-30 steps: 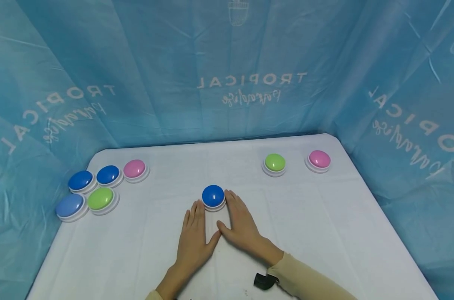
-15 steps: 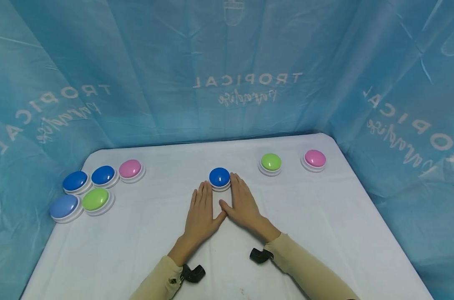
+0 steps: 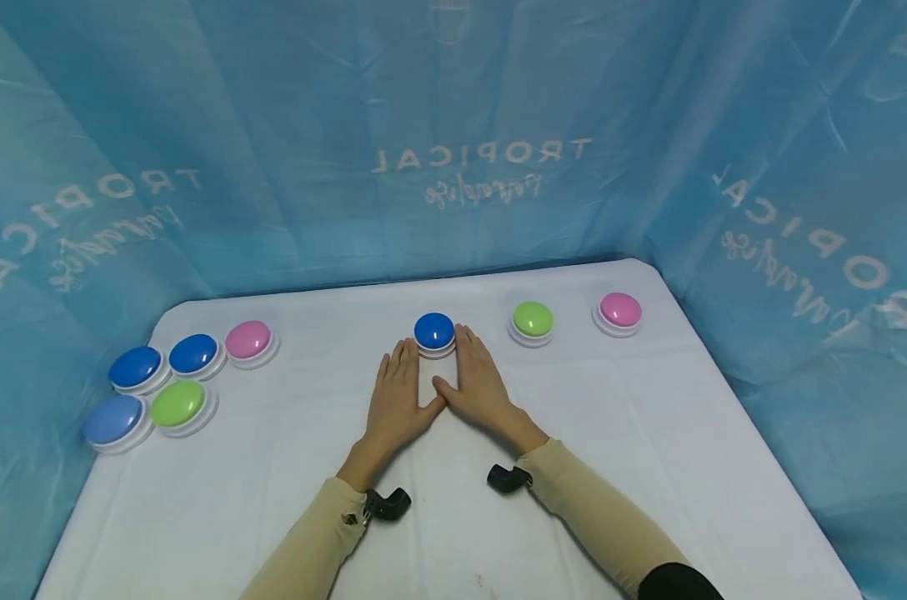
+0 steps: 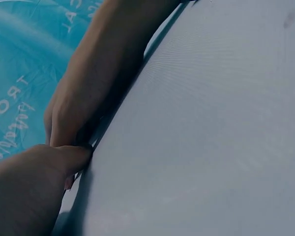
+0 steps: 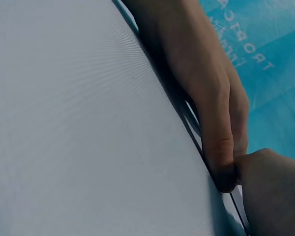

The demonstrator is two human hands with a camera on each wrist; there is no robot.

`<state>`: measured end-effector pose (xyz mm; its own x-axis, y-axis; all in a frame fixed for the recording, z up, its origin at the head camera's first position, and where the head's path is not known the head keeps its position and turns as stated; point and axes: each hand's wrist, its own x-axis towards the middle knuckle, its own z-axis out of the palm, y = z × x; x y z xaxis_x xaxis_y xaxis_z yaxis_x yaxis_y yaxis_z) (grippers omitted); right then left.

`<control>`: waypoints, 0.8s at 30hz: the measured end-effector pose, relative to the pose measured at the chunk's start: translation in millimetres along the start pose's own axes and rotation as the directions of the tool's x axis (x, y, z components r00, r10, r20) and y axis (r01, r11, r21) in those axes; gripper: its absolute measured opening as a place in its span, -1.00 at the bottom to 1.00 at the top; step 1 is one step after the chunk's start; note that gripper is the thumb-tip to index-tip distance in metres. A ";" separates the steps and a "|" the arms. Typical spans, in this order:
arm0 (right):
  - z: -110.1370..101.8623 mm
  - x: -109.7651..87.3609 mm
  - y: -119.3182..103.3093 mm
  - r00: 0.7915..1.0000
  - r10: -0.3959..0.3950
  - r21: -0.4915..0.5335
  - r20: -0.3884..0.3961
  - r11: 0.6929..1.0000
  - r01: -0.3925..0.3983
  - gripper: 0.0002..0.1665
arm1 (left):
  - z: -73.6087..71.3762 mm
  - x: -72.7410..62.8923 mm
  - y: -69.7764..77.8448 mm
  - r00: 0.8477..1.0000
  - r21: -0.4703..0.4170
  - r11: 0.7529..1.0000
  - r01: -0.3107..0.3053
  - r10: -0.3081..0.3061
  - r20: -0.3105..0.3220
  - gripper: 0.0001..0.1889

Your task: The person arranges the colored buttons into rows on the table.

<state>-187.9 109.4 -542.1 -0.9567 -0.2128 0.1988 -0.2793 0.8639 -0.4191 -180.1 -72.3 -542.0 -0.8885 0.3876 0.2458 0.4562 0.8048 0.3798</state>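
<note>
A blue dome push button [image 3: 434, 332] on a white round base sits near the back middle of the table. My left hand [image 3: 396, 404] lies along its near left side, palm down, fingers straight and tips at the base. On the other side, my right hand [image 3: 483, 392] has its straight fingertips at the right edge of the base. The two thumbs meet below the button. Both wrist views show the hands from low beside the white cloth, thumbs together; the button is hidden there.
At the left stand a pink button [image 3: 248, 340], two dark blue buttons [image 3: 193, 354], a lighter blue button [image 3: 113, 419] and a green button [image 3: 178, 404]. Right of my hands are another green button [image 3: 533, 320] and pink button [image 3: 621, 310]. Blue curtains [image 3: 468, 225] surround the white table [image 3: 648, 467].
Both hands have pushed the blue button away from me, toward the table's back edge, keeping the same pose. It now stands nearly level with the green button on the right.
</note>
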 end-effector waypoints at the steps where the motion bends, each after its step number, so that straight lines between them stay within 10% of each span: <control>1: -0.1 -0.1 1.1 1.000 0.008 0.002 -0.007 1.000 -0.008 0.15 | -0.4 0.6 1.0 1.000 -0.002 1.000 -0.009 0.009 -0.006 0.08; 13: 1.9 -0.8 1.6 1.000 0.008 0.001 -0.023 1.000 -0.008 0.12 | 0.7 -0.5 1.5 1.000 -0.012 1.000 0.012 -0.012 -0.019 0.07; 24: 8.6 -43.7 -34.2 0.994 0.050 0.024 -0.094 0.999 -0.047 -0.05 | -3.3 -24.4 1.8 0.999 0.008 0.999 -0.034 0.034 -0.028 -0.16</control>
<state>-137.3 85.2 -544.1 -0.9573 -0.1260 0.2601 -0.2355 0.8618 -0.4493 -157.4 -81.8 -544.4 -0.8707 0.4020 0.2834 0.4855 0.7948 0.3640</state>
